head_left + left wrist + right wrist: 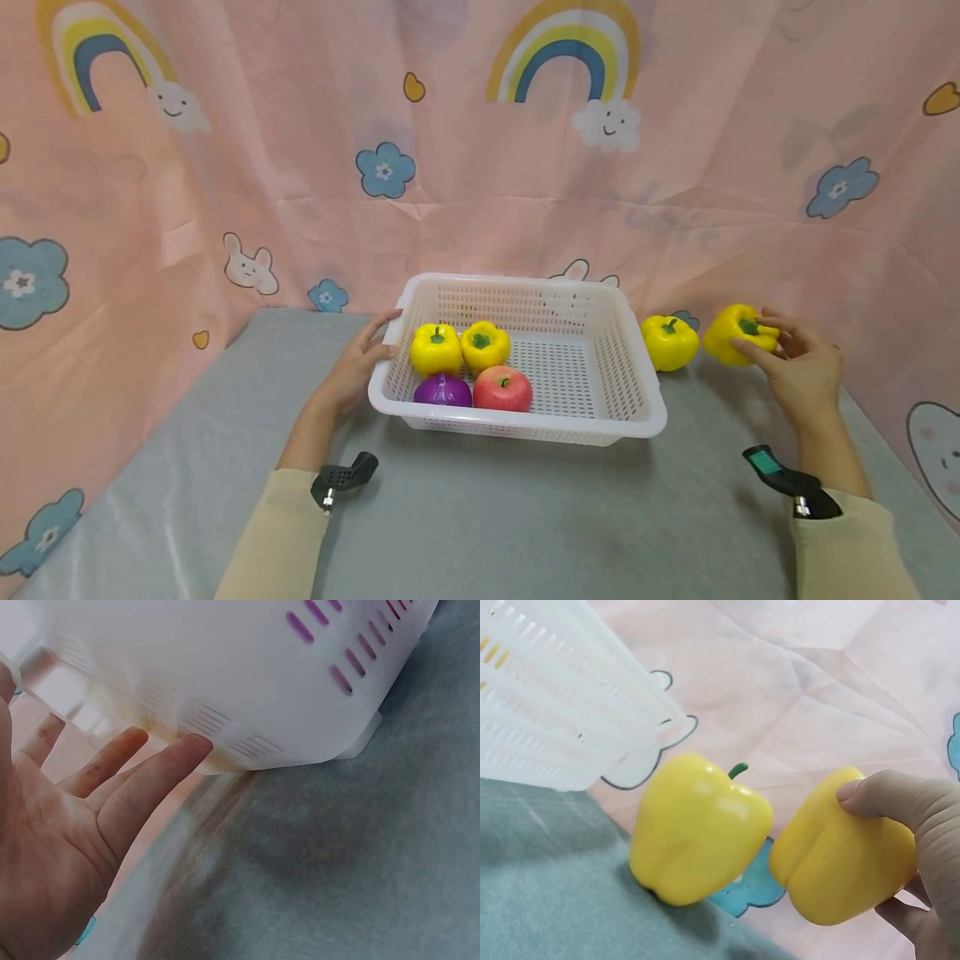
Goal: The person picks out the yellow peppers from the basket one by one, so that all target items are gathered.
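Observation:
My right hand (806,367) holds a yellow bell pepper (731,335) by its stem end, thumb on one side and fingers on the other. Just left of it, another yellow bell pepper (697,832) stands on the table, outside the white plastic basket (517,423). My left hand (352,371) grips the basket's left rim; in the left wrist view its lower fingers (154,780) extend along the outer wall. Inside the basket's left half are two yellow bell peppers (437,354), a red apple (502,389) and a round purple vegetable (443,391), partly hidden by the front rim.
A grey cloth (480,517) covers the table. Behind it hangs a pink curtain (465,225) printed with rainbows and flowers, close to the basket's back edge and the peppers on the right. Each wrist wears a black device (795,483).

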Demonstrator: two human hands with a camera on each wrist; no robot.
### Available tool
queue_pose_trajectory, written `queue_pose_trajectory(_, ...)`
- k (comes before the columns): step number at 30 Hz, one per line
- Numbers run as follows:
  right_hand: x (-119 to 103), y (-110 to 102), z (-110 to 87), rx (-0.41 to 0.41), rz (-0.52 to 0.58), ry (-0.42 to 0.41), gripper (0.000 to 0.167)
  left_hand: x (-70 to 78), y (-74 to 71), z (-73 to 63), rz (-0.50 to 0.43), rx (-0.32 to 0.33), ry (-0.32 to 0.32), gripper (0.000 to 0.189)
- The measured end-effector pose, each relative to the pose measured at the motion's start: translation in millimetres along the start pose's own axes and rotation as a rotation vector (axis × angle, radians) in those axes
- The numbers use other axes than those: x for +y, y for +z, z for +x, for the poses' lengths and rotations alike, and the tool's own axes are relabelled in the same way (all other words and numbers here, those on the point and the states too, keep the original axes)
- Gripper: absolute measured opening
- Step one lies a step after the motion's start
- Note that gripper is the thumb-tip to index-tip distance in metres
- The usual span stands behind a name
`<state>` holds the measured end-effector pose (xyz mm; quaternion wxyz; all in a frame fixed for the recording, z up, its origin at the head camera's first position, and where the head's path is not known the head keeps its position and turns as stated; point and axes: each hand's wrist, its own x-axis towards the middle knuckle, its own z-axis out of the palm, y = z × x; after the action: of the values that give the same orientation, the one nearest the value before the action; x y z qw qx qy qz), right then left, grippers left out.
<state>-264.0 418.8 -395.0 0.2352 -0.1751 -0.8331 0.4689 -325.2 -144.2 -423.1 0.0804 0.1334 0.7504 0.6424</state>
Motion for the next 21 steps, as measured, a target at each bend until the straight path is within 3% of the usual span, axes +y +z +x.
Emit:
queue_pose_trajectory(5, 7, 6, 0.6, -0.031, -0.022, 0.024, 0.060, -0.7, -0.9, -0.1, 0.003, -0.004, 0.006, 0.065)
queue_pose_trajectory(13, 18, 13, 1.9, -0.035, -0.039, -0.011, 0.059, 1.2, -0.6, -1.1, 0.001, -0.012, 0.002, 0.064)
queue_pose_trajectory(21, 25, 18, 3.3, -0.070, -0.034, 0.035, 0.061, 1.5, -1.1, -1.2, -0.002, -0.013, -0.001, 0.064)
